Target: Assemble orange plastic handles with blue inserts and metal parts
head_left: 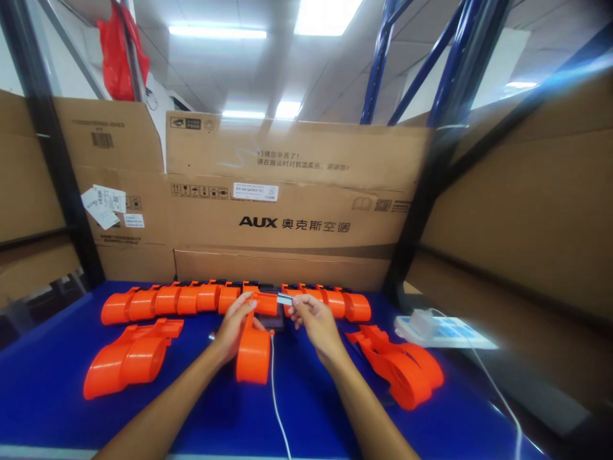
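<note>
My left hand (234,326) is closed around an orange plastic part (253,354) with a wide curved loop at its bottom and a flat bar at its top. Between the fingers of my right hand (313,319) is a small flat silver-grey strip (285,299), its end close to the right end of that bar; whether they touch I cannot tell. Behind my hands lies a dark flat device (272,321), partly hidden. A white cable (279,415) runs from beside the held part toward the front edge.
Several orange parts (167,300) stand in a row along the back, continuing on the right (357,307). More orange parts lie at left (127,358) and right (405,374) on the blue table (201,409). A white power strip (445,332) sits far right; cardboard (297,249) walls the back.
</note>
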A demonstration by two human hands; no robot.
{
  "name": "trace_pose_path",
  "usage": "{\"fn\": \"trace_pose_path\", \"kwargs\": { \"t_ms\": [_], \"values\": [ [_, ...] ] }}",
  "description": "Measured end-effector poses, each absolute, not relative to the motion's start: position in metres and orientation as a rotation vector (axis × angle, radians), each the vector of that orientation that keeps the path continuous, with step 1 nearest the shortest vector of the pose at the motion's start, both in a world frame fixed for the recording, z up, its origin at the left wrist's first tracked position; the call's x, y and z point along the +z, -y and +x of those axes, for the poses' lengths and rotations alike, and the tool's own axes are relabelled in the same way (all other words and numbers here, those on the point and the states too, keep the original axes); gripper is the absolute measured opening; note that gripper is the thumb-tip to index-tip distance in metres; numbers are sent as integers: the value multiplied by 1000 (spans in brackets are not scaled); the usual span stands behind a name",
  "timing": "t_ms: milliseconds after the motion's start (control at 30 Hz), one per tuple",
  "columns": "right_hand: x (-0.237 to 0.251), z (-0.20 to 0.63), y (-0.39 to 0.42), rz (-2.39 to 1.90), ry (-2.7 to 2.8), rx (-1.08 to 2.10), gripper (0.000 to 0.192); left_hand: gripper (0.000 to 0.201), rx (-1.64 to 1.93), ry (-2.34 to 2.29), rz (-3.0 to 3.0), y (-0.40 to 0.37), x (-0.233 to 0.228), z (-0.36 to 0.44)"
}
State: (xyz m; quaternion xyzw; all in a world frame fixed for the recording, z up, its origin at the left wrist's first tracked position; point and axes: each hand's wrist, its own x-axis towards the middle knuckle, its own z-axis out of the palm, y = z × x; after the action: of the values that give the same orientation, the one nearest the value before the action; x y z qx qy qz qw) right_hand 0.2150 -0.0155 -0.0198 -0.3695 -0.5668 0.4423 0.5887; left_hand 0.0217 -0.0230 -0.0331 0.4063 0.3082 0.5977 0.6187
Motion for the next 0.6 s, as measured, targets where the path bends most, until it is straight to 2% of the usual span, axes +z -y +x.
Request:
{"fn": "trace_pose_path", "kwargs": {
  "t_ms": [267, 600],
  "values": [
    [-17, 214, 18, -862, 1375, 897, 34, 75, 1327, -765, 1036, 20, -40, 20],
    [-15, 213, 20, -877, 1396, 896, 32, 72, 1349, -740, 1233, 14, -43, 21]
  ]
}}
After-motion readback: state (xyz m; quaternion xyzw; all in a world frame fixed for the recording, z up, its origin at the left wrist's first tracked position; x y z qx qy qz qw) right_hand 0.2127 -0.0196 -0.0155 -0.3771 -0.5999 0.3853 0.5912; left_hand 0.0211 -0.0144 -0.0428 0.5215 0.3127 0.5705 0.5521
